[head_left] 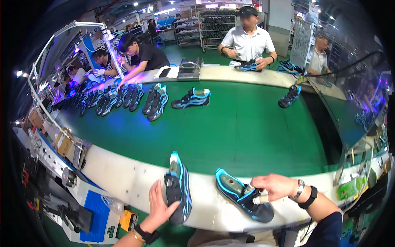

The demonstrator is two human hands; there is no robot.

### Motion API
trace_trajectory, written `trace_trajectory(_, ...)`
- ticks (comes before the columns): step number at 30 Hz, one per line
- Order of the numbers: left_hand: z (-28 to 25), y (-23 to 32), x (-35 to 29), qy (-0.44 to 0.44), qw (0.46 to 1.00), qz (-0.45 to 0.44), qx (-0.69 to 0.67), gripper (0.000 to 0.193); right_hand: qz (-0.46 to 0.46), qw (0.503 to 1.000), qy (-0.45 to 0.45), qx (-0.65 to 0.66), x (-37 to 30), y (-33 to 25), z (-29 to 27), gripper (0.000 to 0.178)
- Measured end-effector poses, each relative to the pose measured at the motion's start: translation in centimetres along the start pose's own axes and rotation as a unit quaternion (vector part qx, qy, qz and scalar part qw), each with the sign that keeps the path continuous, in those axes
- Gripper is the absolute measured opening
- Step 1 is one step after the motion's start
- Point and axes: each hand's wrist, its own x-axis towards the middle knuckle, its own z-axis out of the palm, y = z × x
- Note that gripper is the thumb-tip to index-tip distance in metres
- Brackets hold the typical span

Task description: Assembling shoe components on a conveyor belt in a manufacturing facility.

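Two black sneakers with bright blue trim and grey-green lasts inside them lie at the near edge of the line. My left hand (158, 207) is beside the left sneaker (180, 191), fingers stretched out and thumb against its toe part. It grips nothing. On the right, my right hand (275, 187) is closed at the lacing of the other sneaker (240, 196), with pale covers on its fingertips. What exactly those fingers pinch there is partly hidden. Its heel points away from me, and its toe points toward my lower right.
A green conveyor belt (238, 136) runs beyond the white ledge (119, 168). It carries several paired sneakers (155, 103), a single sneaker (191, 99) and another (289, 96). Across it, a person in white (249, 43) handles a sneaker; another person (144, 53) reaches over the belt. A blue-topped machine (94, 214) stands left.
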Motion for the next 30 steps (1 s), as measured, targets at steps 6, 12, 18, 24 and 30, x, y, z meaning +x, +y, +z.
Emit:
trace_trajectory(6, 2.4, 9.1, -0.1, -0.095, 0.95, 0.27, -0.126, 0.062, -0.045, 0.986, 0.011, -0.159, -2.5, -2.5, 6.2, 0.031)
trace_trajectory(12, 7.7, 13.1, 1.2, -0.024, 0.96, 0.278, -0.019, 0.038, 0.164, 0.964, 0.211, 0.004, -5.9, -5.0, 9.5, 0.063)
trace_trajectory(18, 7.6, 11.9, 3.9, -0.104, 0.958, 0.267, -0.018, 0.034, 0.168, 0.956, 0.237, -0.042, -8.6, -0.6, 14.0, 0.069)
trace_trajectory(24, 8.4, 12.0, 3.6, -0.152, 0.943, 0.29, -0.05, 0.042, 0.195, 0.952, 0.236, 0.018, -8.1, -1.2, 13.4, 0.08)
trace_trajectory(30, 8.5, 12.7, 3.8, -0.204, 0.931, 0.298, 0.051, 0.067, 0.115, 0.953, 0.258, -0.114, -5.5, -1.6, 13.4, 0.094)
